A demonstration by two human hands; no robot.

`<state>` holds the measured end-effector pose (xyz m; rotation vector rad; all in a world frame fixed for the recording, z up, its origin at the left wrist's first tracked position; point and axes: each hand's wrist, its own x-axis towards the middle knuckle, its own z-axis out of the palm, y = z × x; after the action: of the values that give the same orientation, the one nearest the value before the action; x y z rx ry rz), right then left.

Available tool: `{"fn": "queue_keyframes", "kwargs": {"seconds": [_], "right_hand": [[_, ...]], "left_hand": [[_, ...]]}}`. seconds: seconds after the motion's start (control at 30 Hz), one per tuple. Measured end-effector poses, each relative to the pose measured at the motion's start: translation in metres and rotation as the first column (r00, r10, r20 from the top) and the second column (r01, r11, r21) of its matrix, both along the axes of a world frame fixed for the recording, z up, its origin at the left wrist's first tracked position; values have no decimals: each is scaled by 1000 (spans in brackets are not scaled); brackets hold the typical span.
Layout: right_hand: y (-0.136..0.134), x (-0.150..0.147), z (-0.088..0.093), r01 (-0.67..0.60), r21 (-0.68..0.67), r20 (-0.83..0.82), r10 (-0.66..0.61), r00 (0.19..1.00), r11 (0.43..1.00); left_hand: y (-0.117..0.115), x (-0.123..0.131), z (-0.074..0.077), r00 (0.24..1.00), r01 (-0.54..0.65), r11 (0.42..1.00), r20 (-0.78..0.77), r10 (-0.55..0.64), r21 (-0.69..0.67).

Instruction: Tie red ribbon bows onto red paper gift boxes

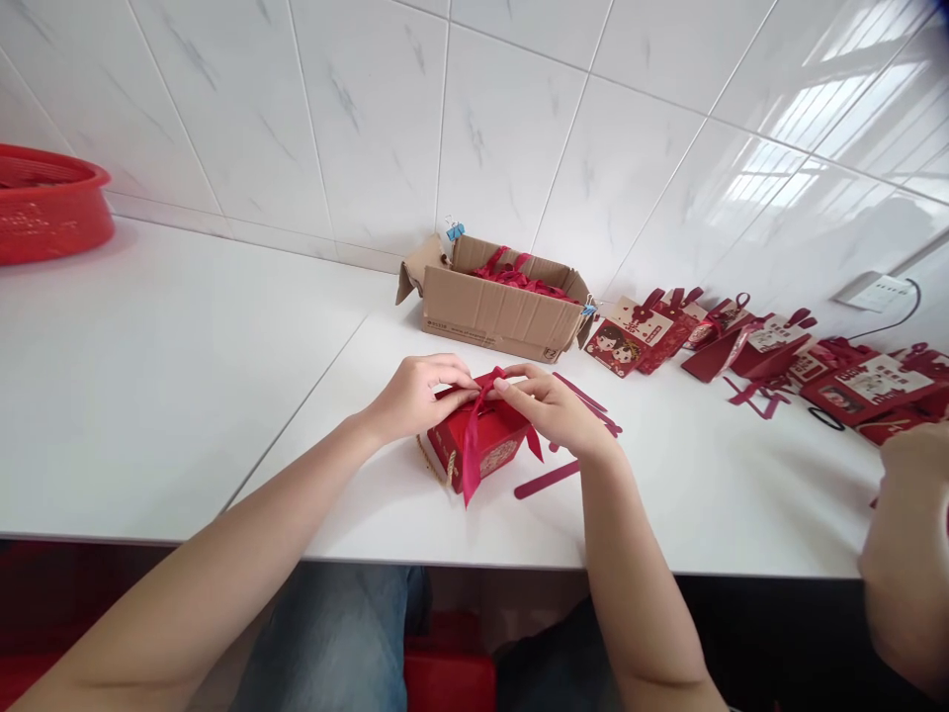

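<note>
Head view, nearest: blue jeans [326, 633] below the edge of a white table [178, 376]; at right, another person's forearm [908, 554].
Red box: the small red box [500, 457] sits on the table between the person's hands, gold cord [449, 470] at its left side.
Left hand: the left hand [426, 396] pinches the red ribbon [472, 450] atop the box, fingers narrowed.
Right hand: the right hand [547, 410] curls over the box top, fingertips pinching the same ribbon at its knot.
Dark red strips: the strips [547, 480] lie just right of the box.
Farther: a cardboard carton [496, 323] holding red ribbons; decorated gift boxes [630, 336] rightward; a red basket [55, 208] far left.
Back: white tiled wall [356, 119].
</note>
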<state>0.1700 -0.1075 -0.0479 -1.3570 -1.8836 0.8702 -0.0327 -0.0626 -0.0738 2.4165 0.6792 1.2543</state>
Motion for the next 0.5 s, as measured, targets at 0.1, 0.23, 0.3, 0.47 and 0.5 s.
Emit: {"fn": "queue_keyframes", "kwargs": {"seconds": [0.1,0.23,0.3,0.47,0.5], "right_hand": [[3,6,2,-43,17,35,42,998,999],[10,16,-8,-202,165,74,192,979,965],[13,19,-17,-243,268,85,228,970,932],[14,16,-34,-222,460,33,233,972,860],[13,14,-36,-219,487,27,235,972,845]], "left_hand": [[-1,2,0,1000,12,1000,-5,-12,25],[-2,3,-1,1000,9,999,-8,-8,50],[-2,3,-1,1000,2,998,-15,-1,64],[-3,3,0,999,-12,997,-45,15,78],[-3,3,1,999,-18,997,-50,22,74]]}}
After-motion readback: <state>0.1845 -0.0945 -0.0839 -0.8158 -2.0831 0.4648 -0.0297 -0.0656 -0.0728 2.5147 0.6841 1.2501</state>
